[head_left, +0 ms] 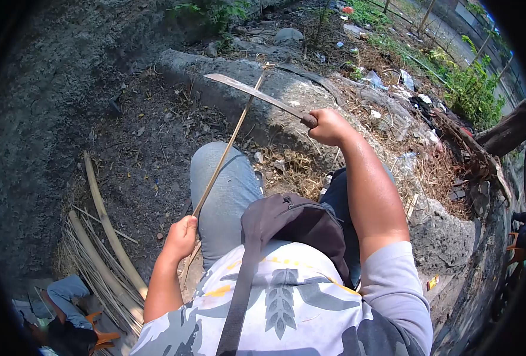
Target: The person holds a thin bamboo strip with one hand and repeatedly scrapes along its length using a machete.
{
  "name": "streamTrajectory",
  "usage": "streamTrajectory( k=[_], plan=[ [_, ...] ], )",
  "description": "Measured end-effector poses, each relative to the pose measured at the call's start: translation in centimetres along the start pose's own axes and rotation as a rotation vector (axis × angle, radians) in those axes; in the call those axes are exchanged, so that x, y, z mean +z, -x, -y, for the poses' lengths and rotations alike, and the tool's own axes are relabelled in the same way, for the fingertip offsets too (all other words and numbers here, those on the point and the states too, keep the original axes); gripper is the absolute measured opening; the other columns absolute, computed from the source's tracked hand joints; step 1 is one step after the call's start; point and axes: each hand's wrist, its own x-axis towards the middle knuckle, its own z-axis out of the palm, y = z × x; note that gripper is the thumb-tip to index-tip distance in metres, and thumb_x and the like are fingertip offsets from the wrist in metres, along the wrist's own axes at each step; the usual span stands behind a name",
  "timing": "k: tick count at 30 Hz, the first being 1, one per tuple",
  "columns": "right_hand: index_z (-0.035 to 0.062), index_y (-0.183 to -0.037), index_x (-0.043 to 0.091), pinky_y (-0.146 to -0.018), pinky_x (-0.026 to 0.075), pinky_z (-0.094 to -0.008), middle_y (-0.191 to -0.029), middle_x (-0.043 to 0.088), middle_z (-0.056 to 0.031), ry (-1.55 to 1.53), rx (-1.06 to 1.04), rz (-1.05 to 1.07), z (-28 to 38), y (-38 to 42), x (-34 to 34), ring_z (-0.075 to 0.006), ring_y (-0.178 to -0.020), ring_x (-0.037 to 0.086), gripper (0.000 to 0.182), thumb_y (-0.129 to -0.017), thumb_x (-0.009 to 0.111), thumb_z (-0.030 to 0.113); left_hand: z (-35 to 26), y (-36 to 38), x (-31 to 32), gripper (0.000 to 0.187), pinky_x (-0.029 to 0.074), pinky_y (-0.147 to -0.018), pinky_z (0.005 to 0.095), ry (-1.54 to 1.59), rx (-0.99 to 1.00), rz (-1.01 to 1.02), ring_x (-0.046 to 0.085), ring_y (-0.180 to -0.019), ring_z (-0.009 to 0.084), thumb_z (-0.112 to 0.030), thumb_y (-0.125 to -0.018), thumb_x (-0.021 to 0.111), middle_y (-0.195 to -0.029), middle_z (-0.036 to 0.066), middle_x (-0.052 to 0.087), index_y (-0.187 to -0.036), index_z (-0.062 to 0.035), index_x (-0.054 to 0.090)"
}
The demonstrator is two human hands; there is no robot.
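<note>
My right hand (328,126) is closed round the dark handle of a machete (251,91), whose long, slightly curved blade points to the left. My left hand (183,237) grips a thin strip of bamboo (225,151) near its lower end. The strip slants up over my left knee (218,172), and its frayed tip lies over a concrete ledge (186,66). In this view the blade crosses the strip a little below that tip. A short tail of the strip shows below my left fist.
Bamboo poles (104,204) and thin strips lie at the lower left, near a seated person (67,323). A dark bag (298,222) rests on my lap. Litter and dry grass (393,113) cover the ground at the right, by a log (506,133).
</note>
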Motion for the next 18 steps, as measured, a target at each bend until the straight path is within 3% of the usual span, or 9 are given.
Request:
streamTrajectory(
  k=[5, 9, 10, 11, 13, 15, 18],
  plan=[
    [0.0104, -0.102, 0.074, -0.079, 0.055, -0.0489, -0.091, 0.075, -0.0187, 0.127, -0.189, 0.038, 3.2, 1.2, -0.2, -0.0397, -0.092, 0.072, 0.03, -0.082, 0.082, 0.031, 0.1, -0.1, -0.3, 0.047, 0.047, -0.064, 0.0448, -0.026, 0.057, -0.011, 0.055, -0.063, 0.0314, -0.037, -0.113, 0.047, -0.068, 0.021, 0.056, -0.09, 0.0021, 0.058],
    [0.0141, -0.091, 0.068, -0.072, 0.057, -0.0512, -0.082, 0.072, -0.0145, 0.518, -0.395, -0.211, 1.8, -0.5, -0.1, -0.039, -0.084, 0.072, 0.022, -0.086, 0.076, 0.034, -1.4, -0.3, -0.3, 0.045, 0.048, -0.064, 0.0501, -0.133, 0.01, -0.027, 0.06, -0.068, 0.0458, -0.036, -0.112, 0.048, -0.073, 0.027, 0.06, -0.088, 0.0011, 0.057],
    [0.0145, -0.089, 0.065, -0.069, 0.057, -0.0514, -0.078, 0.07, -0.0134, 0.506, -0.339, -0.33, 0.8, -0.9, -0.2, -0.0385, -0.08, 0.072, 0.02, -0.086, 0.074, 0.032, -1.6, -0.1, -0.1, 0.044, 0.048, -0.065, 0.0519, -0.167, -0.01, -0.03, 0.061, -0.07, 0.0495, -0.036, -0.111, 0.049, -0.074, 0.028, 0.061, -0.088, 0.0007, 0.056],
    [0.0153, -0.099, 0.072, -0.081, 0.059, -0.0489, -0.092, 0.076, -0.0116, 0.446, -0.074, -0.329, -0.2, -1.5, -0.6, -0.0343, -0.091, 0.075, 0.017, -0.085, 0.073, 0.026, -1.7, 0.1, 0.1, 0.043, 0.048, -0.065, 0.0533, -0.189, 0.018, -0.051, 0.061, -0.072, 0.0508, -0.036, -0.111, 0.049, -0.075, 0.029, 0.061, -0.089, 0.0003, 0.057],
    [0.0162, -0.108, 0.074, -0.088, 0.058, -0.0491, -0.107, 0.077, -0.0152, 0.183, 0.313, -0.308, -1.2, -1.8, -2.0, -0.0339, -0.103, 0.074, 0.024, -0.087, 0.073, 0.027, -2.4, -0.8, 0.5, 0.041, 0.047, -0.065, 0.0561, -0.229, 0.094, -0.116, 0.062, -0.076, 0.0535, -0.035, -0.111, 0.05, -0.077, 0.03, 0.063, -0.09, -0.0004, 0.057],
    [0.0172, -0.116, 0.075, -0.095, 0.057, -0.0486, -0.118, 0.076, -0.0172, 0.236, 0.382, -0.24, -1.3, -1.6, -2.6, -0.034, -0.113, 0.073, 0.031, -0.088, 0.072, 0.03, -3.2, -1.2, 0.5, 0.04, 0.048, -0.066, 0.057, -0.234, 0.12, -0.124, 0.062, -0.077, 0.0537, -0.034, -0.11, 0.051, -0.076, 0.029, 0.063, -0.089, -0.0007, 0.056],
    [0.0152, -0.116, 0.075, -0.091, 0.057, -0.0477, -0.112, 0.077, -0.0163, 0.15, 0.353, -0.237, -1.4, -0.8, -2.8, -0.0346, -0.109, 0.073, 0.033, -0.09, 0.073, 0.035, -3.3, -1.4, -0.2, 0.04, 0.047, -0.066, 0.0563, -0.244, 0.096, -0.075, 0.062, -0.077, 0.0542, -0.033, -0.111, 0.051, -0.076, 0.03, 0.062, -0.089, -0.0002, 0.055]
  ],
)
